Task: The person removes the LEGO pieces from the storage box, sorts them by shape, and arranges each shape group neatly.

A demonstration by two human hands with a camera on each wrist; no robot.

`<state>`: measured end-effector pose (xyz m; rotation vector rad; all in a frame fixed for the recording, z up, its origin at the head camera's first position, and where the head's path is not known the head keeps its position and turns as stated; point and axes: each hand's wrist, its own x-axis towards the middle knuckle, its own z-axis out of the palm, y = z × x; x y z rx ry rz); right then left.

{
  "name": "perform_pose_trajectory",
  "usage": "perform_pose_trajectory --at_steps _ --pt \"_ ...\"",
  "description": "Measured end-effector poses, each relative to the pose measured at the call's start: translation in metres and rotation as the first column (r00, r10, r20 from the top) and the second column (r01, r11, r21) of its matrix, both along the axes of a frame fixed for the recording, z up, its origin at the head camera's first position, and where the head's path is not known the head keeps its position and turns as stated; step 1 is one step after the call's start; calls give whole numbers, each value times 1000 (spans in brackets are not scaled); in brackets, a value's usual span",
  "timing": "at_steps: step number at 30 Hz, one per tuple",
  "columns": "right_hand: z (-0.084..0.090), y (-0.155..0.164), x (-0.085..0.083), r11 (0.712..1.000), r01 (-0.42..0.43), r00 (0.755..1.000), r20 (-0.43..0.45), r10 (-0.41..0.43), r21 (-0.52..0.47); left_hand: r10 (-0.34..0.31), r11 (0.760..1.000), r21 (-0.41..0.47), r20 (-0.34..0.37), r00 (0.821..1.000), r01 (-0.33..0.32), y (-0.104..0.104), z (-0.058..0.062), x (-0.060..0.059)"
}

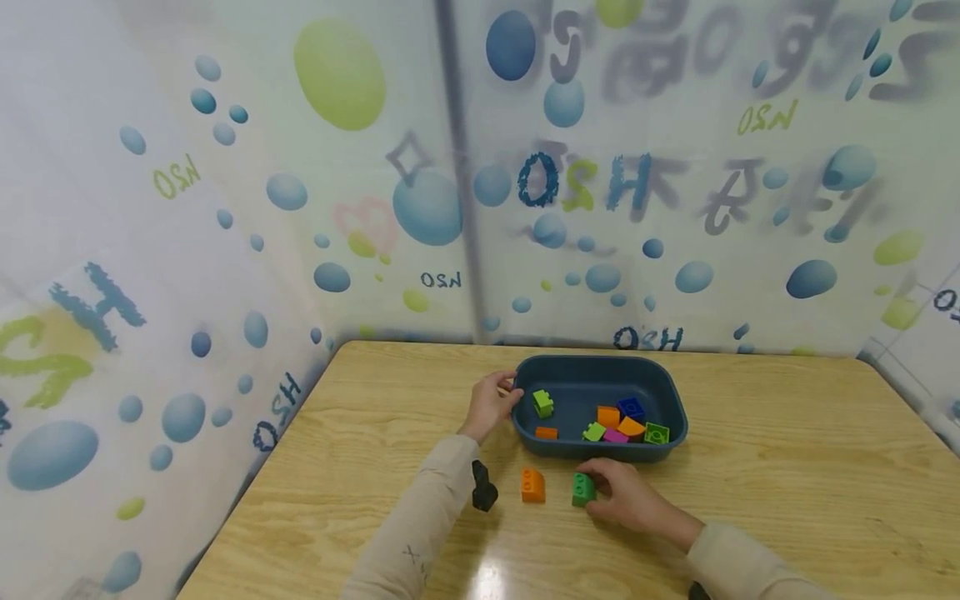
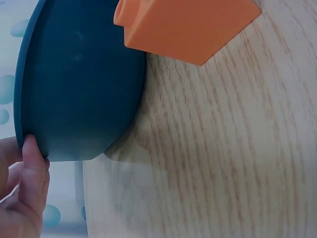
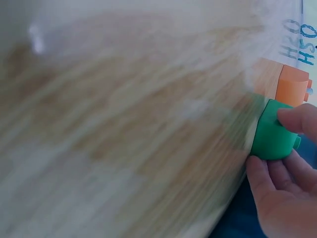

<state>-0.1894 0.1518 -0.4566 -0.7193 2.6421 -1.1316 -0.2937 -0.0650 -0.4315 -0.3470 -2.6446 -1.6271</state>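
green block [image 1: 582,490] pinched just in front of a blue tray [image 1: 600,452]

a pale sheet [image 1: 495,275], printed with blue and lime bubbles and reversed lettering, hung behind the wooden table [image 1: 787,467]. nearest the person, a dark device [image 1: 483,487] sat at the left wrist, beside an upright orange block [image 1: 533,485]. that block stood on the wood between the left sleeve [image 1: 420,525] and the green block, apart from both; in the left wrist view it covered part of the tray.

the tray lay beyond these two blocks, its near wall cutting off the lower parts of some pieces inside. at its left end were a lime block [image 1: 543,403] and, by the near wall, a small orange piece [image 1: 547,433]. toward the right, a loose cluster held a dark blue block [image 1: 631,407], an orange brick [image 1: 608,417], an orange wedge [image 1: 632,429], a magenta piece [image 1: 616,437], a second lime block [image 1: 594,432] and, near the right corner, a bright green piece [image 1: 657,433].

the left hand [image 1: 493,406] gripped the tray's left end at the rim. the right hand [image 1: 630,493] was narrowed on the green block, thumb and fingers on opposite sides; whether the block touched the table could not be told.
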Motion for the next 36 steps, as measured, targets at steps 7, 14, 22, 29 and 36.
perform_pose_trajectory --at_steps 7,14,22,29,36 --pt "-1 -2 -1 1000 -24 1000 -7 24 1 2 1000 0 -1 1000 -2 0 0 -1" --pt "-2 -2 -3 999 -51 999 -6 51 -9 -2 1000 -2 -16 1000 2 0 0 0" --pt "-2 -1 -3 998 -55 998 -4 55 0 -2 1000 -6 -5 1000 2 0 1 1" --pt "-2 3 -1 999 -47 999 5 47 -24 -5 1000 -9 -4 1000 5 1 1 1" --pt "6 14 6 994 -41 999 8 42 -99 -3 1000 -8 -9 1000 3 0 1 1"
